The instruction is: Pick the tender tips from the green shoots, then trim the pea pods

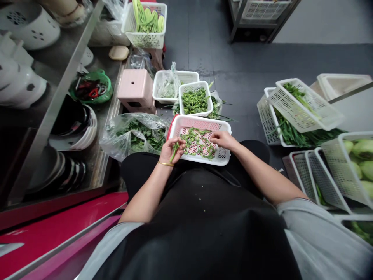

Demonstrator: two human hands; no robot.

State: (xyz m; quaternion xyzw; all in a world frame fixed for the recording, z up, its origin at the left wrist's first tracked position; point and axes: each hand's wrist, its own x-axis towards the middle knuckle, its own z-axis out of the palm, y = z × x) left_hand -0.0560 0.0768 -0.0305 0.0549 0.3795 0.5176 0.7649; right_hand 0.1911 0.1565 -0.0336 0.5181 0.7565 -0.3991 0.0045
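Green sprigs (190, 137) lie loosely scattered over the floor of a white basket (204, 160), which sits at the person's lap, with a red edge showing along its left side. Far left, a green basket (108, 93) holding red-handled tools (93, 92) stands on a metal shelf (115, 97). Right of the shelf is a pink stool (135, 83), and nearer, a clear plastic bag (112, 136) full of leafy greens (138, 134). The left hand (174, 149) is at the near left corner of the white basket, palm turned up, its fingers bent in and pinching a green stem (175, 153); a gold bangle (166, 163) circles that wrist. Just beyond the white basket stands a small basket (181, 102) heaped with cut greens (195, 100). The right hand (222, 139) is over the right part of the white basket, its fingers curled and drawn together; whether anything is between the fingertips cannot be told. Well apart to the right, a tilted basket (309, 111) rests above long green leaves (303, 134). Nearer and farther right, more baskets (325, 181) lean together beside a basket (338, 155) of round pale-green vegetables (364, 149).
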